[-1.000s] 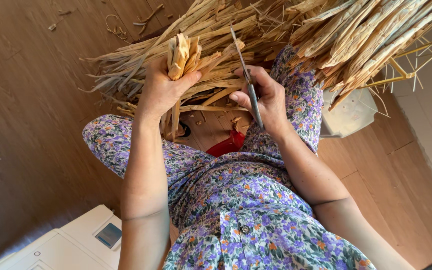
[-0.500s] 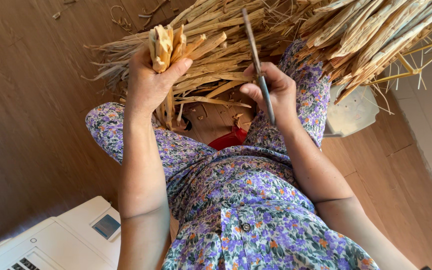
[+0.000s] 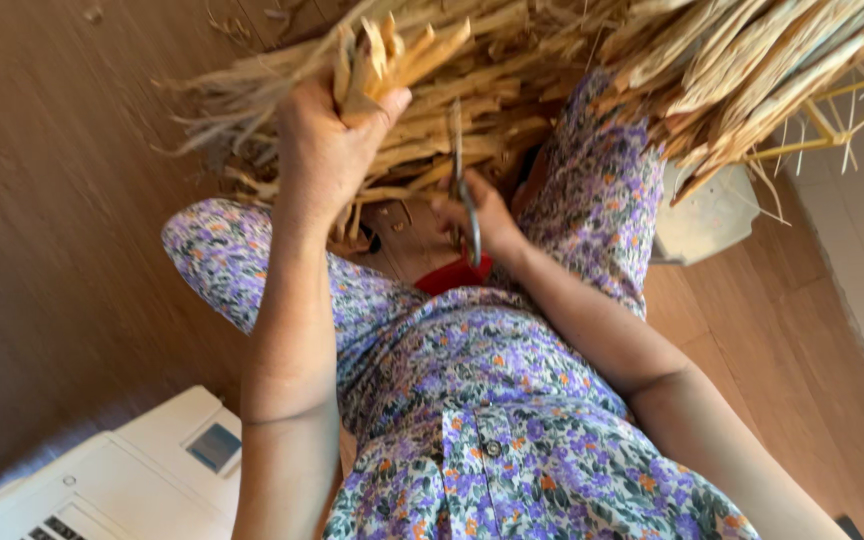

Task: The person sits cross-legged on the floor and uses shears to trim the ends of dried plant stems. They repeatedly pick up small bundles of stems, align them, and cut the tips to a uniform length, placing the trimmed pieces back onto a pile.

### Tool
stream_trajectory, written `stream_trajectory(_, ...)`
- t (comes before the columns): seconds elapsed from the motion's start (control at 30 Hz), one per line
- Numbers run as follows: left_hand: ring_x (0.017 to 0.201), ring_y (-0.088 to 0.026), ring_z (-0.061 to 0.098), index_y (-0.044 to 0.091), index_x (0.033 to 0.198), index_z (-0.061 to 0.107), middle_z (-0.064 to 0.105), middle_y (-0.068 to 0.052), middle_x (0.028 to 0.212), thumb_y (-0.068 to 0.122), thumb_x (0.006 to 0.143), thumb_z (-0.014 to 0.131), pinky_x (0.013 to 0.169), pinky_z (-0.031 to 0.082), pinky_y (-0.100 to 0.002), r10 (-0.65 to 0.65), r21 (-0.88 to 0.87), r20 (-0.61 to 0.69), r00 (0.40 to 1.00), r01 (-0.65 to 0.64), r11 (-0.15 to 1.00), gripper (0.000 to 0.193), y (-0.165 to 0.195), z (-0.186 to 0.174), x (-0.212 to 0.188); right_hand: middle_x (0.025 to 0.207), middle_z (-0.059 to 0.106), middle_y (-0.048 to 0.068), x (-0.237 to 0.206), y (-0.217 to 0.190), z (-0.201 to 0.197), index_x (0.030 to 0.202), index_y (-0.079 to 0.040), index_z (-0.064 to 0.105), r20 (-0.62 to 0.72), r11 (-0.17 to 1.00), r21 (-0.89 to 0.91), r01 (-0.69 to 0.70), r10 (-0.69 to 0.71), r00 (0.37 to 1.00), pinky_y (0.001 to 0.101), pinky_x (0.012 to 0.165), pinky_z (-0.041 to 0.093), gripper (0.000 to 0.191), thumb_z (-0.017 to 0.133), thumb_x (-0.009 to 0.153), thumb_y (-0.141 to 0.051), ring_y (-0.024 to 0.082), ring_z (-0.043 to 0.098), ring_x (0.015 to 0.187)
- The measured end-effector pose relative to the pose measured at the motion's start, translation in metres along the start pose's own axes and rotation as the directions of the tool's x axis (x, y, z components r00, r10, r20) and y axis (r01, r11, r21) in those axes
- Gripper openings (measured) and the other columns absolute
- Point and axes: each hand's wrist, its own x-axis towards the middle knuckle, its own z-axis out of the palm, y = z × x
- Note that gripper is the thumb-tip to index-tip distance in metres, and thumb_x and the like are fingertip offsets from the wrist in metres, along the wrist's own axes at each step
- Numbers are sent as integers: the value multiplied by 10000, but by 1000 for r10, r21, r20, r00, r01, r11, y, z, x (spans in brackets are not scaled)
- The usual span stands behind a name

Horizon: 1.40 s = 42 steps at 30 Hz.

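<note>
The left hand [image 3: 327, 150] is closed around a short bundle of pale tan, flat dried-reed strips [image 3: 387, 55], gripping it near its lower end so the cut tips fan out above the fist. The bundle sits just in front of the big loose heap of straw-coloured dried stalks [image 3: 652, 60] that spreads across the brown wood-plank floor [image 3: 62, 250]. The right hand [image 3: 487, 215] is closed on the handles of slim grey metal scissors [image 3: 460, 175], blades pointing up toward the heap, just right of the bundle and not touching it.

The strips look light, dry and stiff yet brittle: likely to splinter or snap if bent, and to slide apart if held loosely. A firm wrap low on the bundle, as here, seems the soundest hold. A white plastic machine [image 3: 102, 480] lies on the floor, well below the heap.
</note>
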Motion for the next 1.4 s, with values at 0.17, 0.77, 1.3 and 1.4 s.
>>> stream_trajectory(0.17, 823, -143, 750, 38, 1125, 739, 787, -88, 923, 154, 878, 829, 738, 587, -313, -50, 9, 16, 999, 49, 999, 287, 18, -4, 15, 1221, 707, 137, 38, 17, 19, 1362, -109, 534, 17, 843, -195, 502, -509, 861, 386, 935, 542, 504, 780, 922, -108, 256, 675, 1114)
stream_trajectory(0.77, 812, -116, 737, 36, 1102, 732, 784, -75, 897, 180, 872, 837, 739, 588, -296, -94, -44, 11, 996, 94, 995, 292, 18, -2, -5, 1285, 690, 118, 34, 4, 48, 1435, -145, 431, 75, 878, -314, 362, -358, 931, 383, 975, 523, 586, 705, 919, -104, 264, 667, 1185)
stream_trajectory(1.3, 821, -117, 746, 42, 1068, 753, 772, -34, 921, 162, 910, 828, 759, 632, -287, -195, -158, -208, 958, 164, 974, 212, 2, -50, -34, 1202, 743, 81, -40, -43, 42, 1350, -78, 534, -10, 698, -332, 635, -676, 737, 291, 892, 589, 464, 742, 940, -18, 158, 732, 1064)
stream_trajectory(1.4, 807, -107, 753, 25, 1040, 745, 773, -28, 895, 165, 923, 810, 704, 609, -268, -234, -267, -220, 947, 172, 948, 194, -7, -58, -32, 1190, 706, 119, -74, -67, 41, 1307, -55, 552, 115, 467, -429, 773, -821, 560, 320, 862, 592, 433, 740, 919, -19, 200, 722, 1028)
